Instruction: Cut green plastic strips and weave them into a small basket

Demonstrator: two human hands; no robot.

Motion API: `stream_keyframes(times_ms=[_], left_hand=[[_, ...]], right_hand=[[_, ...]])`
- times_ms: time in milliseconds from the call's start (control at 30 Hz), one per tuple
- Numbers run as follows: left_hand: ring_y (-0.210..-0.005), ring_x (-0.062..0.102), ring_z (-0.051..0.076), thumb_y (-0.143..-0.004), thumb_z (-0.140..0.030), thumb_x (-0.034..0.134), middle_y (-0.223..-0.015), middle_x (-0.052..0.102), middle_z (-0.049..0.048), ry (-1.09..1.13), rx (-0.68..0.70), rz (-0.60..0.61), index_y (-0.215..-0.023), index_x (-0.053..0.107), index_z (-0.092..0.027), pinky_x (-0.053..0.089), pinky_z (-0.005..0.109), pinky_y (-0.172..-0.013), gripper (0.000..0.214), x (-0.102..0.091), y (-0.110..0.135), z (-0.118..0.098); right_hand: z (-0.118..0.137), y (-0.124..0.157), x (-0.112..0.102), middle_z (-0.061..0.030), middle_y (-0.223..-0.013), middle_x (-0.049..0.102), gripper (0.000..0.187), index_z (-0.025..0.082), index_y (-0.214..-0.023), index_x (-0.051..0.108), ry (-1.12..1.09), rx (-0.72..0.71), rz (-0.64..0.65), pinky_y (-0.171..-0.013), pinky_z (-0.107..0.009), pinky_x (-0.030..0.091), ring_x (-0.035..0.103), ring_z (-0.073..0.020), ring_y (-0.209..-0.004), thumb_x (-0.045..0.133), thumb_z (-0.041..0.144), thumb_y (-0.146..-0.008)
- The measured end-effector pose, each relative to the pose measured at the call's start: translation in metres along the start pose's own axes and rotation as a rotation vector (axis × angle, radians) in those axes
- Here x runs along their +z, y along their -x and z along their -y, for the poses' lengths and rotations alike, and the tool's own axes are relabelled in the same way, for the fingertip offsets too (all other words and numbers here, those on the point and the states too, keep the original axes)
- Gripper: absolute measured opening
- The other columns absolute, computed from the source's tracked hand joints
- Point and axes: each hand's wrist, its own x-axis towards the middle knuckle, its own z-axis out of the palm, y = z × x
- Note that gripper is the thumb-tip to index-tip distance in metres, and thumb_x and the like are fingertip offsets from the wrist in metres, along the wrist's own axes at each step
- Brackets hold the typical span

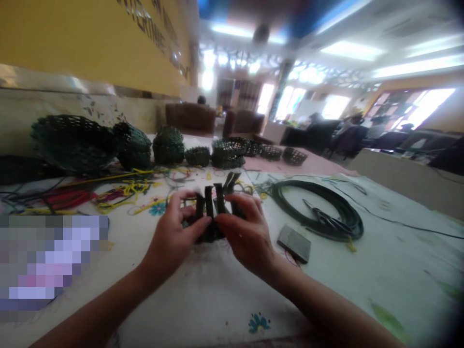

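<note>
Between my hands, just above the table, is a small dark green woven basket piece (209,205) with several upright strips standing up from its base. My left hand (184,220) grips its left side, the thumb pressed near the front strips. On the right side, my right hand (244,224) pinches it with thumb and forefinger close to a strip. The lower part of the piece is dark and partly hidden by my fingers. Just right of my right hand lies a flat grey block (294,242).
A coil of dark strip (357,220) lies on the right with scissors (326,217) on it. Several dark woven baskets (72,142) line the back. Yellow strips (126,191) and red strips (68,198) are scattered at left. A blurred-out patch (47,261) covers the near left.
</note>
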Motion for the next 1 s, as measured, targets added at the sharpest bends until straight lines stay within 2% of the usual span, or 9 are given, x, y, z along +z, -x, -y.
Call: stream_keyframes(times_ms=[100,200,300,633,767,833,933,1000], left_hand=[[-0.075,0.069,0.018,-0.078,-0.037,0.073,-0.080,0.072,0.0004,0.022,-0.058,0.050,-0.120,0.051,-0.020,0.056,0.030,-0.070,0.050,-0.004,-0.003,-0.002],[-0.078,0.068,0.018,-0.076,-0.040,0.074,-0.087,0.074,0.0033,-0.034,-0.084,0.141,-0.100,0.066,-0.017,0.054,0.028,-0.072,0.033,-0.009,-0.006,-0.001],[-0.078,0.066,0.018,-0.076,-0.041,0.073,-0.088,0.074,0.0038,-0.070,-0.101,0.135,-0.085,0.071,-0.016,0.053,0.029,-0.072,0.026,-0.011,-0.006,0.000],[-0.085,0.065,0.022,-0.080,-0.037,0.068,-0.085,0.070,0.0045,-0.052,-0.024,0.091,-0.089,0.071,-0.016,0.052,0.034,-0.079,0.023,-0.005,-0.002,-0.001],[-0.083,0.063,0.020,-0.082,-0.036,0.066,-0.086,0.070,0.0040,-0.091,0.043,0.104,-0.090,0.070,-0.017,0.051,0.032,-0.076,0.021,-0.006,-0.002,0.002],[-0.079,0.061,0.018,-0.083,-0.036,0.065,-0.082,0.068,0.0026,-0.141,0.091,0.095,-0.085,0.068,-0.017,0.049,0.030,-0.073,0.019,-0.006,-0.001,0.002],[-0.072,0.056,0.016,-0.083,-0.036,0.064,-0.074,0.062,0.0006,-0.234,0.129,0.057,-0.078,0.064,-0.018,0.046,0.028,-0.068,0.019,-0.006,-0.001,0.000],[-0.073,0.056,0.016,-0.083,-0.035,0.063,-0.075,0.062,0.0005,-0.243,0.120,0.034,-0.080,0.063,-0.018,0.045,0.028,-0.068,0.018,-0.005,-0.001,-0.003]], right_hand=[[0.002,0.000,0.000,-0.0099,-0.114,0.056,0.015,0.019,-0.084,0.070,-0.042,0.012,0.008,-0.089,-0.043,0.051,0.051,-0.0251,-0.106,0.059,0.009,-0.089],[0.006,0.001,0.001,-0.0098,-0.115,0.056,0.015,0.019,-0.084,0.070,-0.074,0.030,0.022,-0.091,-0.044,0.050,0.051,-0.0252,-0.108,0.059,0.009,-0.088],[0.009,0.001,0.001,-0.0100,-0.114,0.056,0.016,0.019,-0.083,0.070,-0.093,0.055,0.033,-0.090,-0.043,0.050,0.052,-0.0248,-0.107,0.059,0.009,-0.088],[0.011,-0.001,0.006,-0.0099,-0.110,0.061,0.016,0.018,-0.084,0.069,-0.117,0.164,0.039,-0.088,-0.042,0.048,0.055,-0.0236,-0.100,0.057,0.007,-0.086],[0.012,-0.003,0.007,-0.0103,-0.104,0.064,0.016,0.017,-0.081,0.066,-0.135,0.181,0.029,-0.087,-0.041,0.048,0.055,-0.0230,-0.097,0.056,0.007,-0.085],[0.011,-0.005,0.007,-0.0093,-0.100,0.066,0.016,0.018,-0.079,0.065,-0.143,0.193,0.024,-0.085,-0.040,0.049,0.056,-0.0219,-0.093,0.055,0.007,-0.086],[0.008,-0.006,0.007,-0.0072,-0.095,0.067,0.017,0.019,-0.079,0.064,-0.157,0.156,0.024,-0.084,-0.039,0.050,0.056,-0.0209,-0.091,0.055,0.007,-0.087],[0.006,-0.005,0.007,-0.0078,-0.100,0.067,0.017,0.019,-0.081,0.067,-0.149,0.093,0.024,-0.088,-0.040,0.050,0.056,-0.0222,-0.097,0.056,0.008,-0.087]])
